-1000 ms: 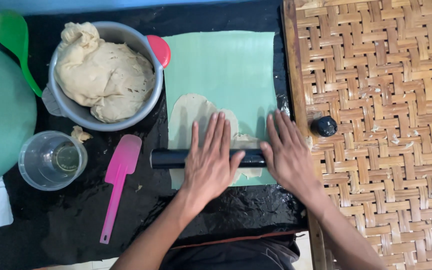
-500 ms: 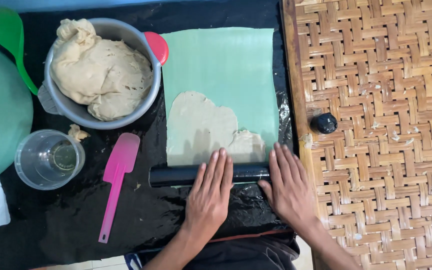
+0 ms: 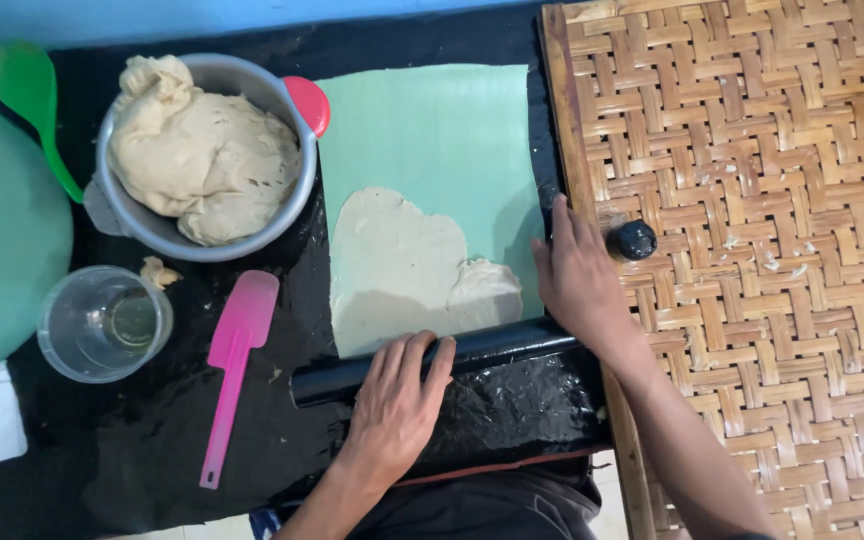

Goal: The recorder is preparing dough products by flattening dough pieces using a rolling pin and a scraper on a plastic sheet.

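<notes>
So the dough sheet (image 3: 404, 268) is pale beige, rolled thin with a lumpy uneven outline, lying on a mint green mat (image 3: 432, 130). A black rolling pin (image 3: 497, 345) sits at its near edge. Left hand (image 3: 399, 405) rests flat on the pin, fingers spread, gripping nothing; right hand (image 3: 579, 275) lies open by the pin's other end. The bench (image 3: 102, 440) is covered in shiny black plastic, with a metal bowl (image 3: 202, 240) of dough, pink spatula (image 3: 235, 350), clear cup (image 3: 102, 322) and woven bamboo tray (image 3: 752, 250).
</notes>
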